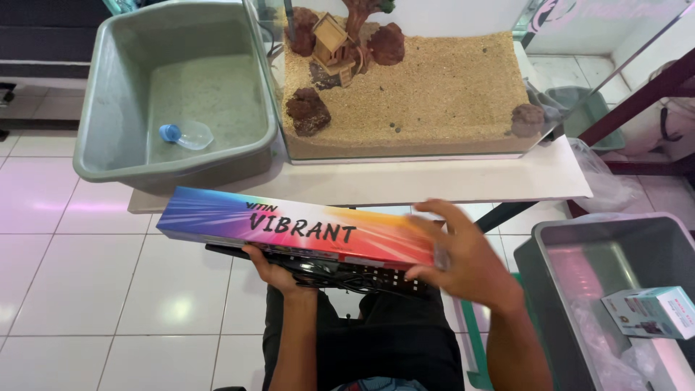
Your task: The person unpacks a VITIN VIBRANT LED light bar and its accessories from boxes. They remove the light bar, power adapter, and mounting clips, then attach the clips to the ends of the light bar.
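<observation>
Head view, looking down at a person's lap over white floor tiles. Biggest item: glass tank [405,137] on a white table [449,181], sand bed inside with dark rocks and a small wooden house at the back. Left of it, touching the table edge, a grey-green tub [94,123] with a clear scoop with a blue end lying on its bottom. Lower right, a grey bin [539,250] holding a small white-and-teal carton [651,313] and plastic wrap.

Long box [289,224], rainbow-coloured, held in front of the table, above the person's knees. Long axis runs roughly left-right across the frame, left end slightly higher and pointing toward the tub, right end toward the bin. Printed face is up, facing the camera. A black strip with cable sits directly under it, touching.

Left hand [279,274]: under the box near mid-length, fingers curled up around the black strip and box underside, supporting both.

Right hand [463,253]: at the box's right end, fingers spread wide, palm against the end, blurred. Touching, not a closed grip.
</observation>
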